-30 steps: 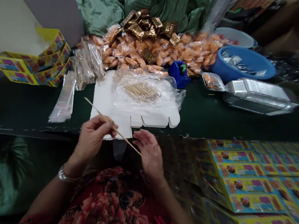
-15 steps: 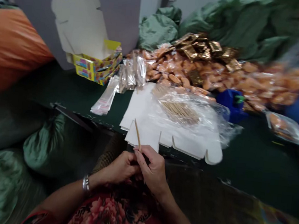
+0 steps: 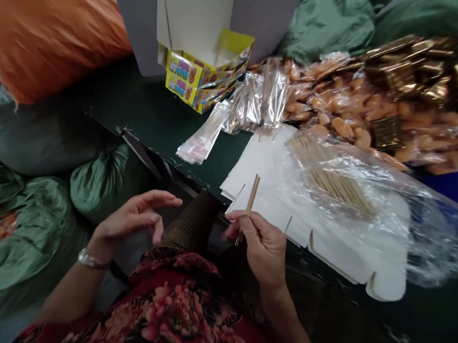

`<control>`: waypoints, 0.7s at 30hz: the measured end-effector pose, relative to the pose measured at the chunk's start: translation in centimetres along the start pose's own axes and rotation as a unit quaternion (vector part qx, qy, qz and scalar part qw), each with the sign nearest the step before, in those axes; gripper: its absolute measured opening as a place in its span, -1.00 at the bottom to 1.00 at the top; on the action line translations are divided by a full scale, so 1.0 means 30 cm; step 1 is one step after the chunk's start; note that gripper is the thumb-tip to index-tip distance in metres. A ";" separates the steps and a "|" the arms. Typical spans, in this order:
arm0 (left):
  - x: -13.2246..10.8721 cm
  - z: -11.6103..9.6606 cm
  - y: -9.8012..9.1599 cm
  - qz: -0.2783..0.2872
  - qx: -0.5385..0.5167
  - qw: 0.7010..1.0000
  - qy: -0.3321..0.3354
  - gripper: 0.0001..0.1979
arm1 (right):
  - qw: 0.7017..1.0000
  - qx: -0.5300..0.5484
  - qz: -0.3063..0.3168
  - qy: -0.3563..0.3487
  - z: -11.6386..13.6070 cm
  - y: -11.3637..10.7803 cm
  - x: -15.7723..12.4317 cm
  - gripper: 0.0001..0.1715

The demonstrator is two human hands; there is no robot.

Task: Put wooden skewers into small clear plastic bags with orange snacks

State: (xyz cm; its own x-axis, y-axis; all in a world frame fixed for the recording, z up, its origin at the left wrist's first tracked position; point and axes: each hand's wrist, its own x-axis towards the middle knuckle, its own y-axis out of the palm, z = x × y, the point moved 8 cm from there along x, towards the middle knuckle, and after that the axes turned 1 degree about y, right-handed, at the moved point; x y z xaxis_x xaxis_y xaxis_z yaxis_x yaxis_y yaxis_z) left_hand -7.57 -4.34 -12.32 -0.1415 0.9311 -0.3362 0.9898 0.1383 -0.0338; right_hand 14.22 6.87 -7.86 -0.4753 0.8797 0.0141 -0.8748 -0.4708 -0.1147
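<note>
Two bare hands: left hand (image 3: 131,220), open with fingers spread, empty, near a crumpled green satin sack (image 3: 99,185); right hand (image 3: 260,247) pinching thin wooden sticks (image 3: 251,195), upright, just over a flat white cardboard box blank (image 3: 254,168).

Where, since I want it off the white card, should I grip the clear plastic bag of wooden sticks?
Pinch the loose plastic at the right end of the clear plastic bag, coming from the right above the white card. That end looks slack and holds no sticks, while the wooden sticks lie bunched toward the left, so the grip stays clear of them.
</note>
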 end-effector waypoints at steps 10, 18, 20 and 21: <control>0.203 0.172 -0.082 -0.054 0.061 0.994 -0.071 -0.88 | 0.996 -0.069 0.048 -0.005 0.011 0.023 0.018 -0.67; 0.164 0.028 0.080 0.075 -0.233 0.967 -0.073 -0.69 | 0.999 -0.036 0.016 0.000 0.031 0.034 0.072 -0.65; 0.191 -0.001 0.046 0.048 -0.123 0.990 -0.048 -0.77 | 0.999 -0.043 0.019 -0.002 0.039 0.026 0.098 -0.63; 0.217 -0.029 0.005 0.010 -0.044 0.999 -0.019 -0.79 | 0.999 -0.049 0.023 -0.003 0.041 0.023 0.115 -0.61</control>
State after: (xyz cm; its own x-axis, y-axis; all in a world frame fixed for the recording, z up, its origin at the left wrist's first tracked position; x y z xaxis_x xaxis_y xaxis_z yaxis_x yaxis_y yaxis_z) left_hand -8.36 2.03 -13.70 -0.1199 0.9208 -0.3712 0.9871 0.1507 0.0549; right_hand 11.85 9.49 -6.66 -0.5152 0.8570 0.0128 -0.8391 -0.5013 -0.2112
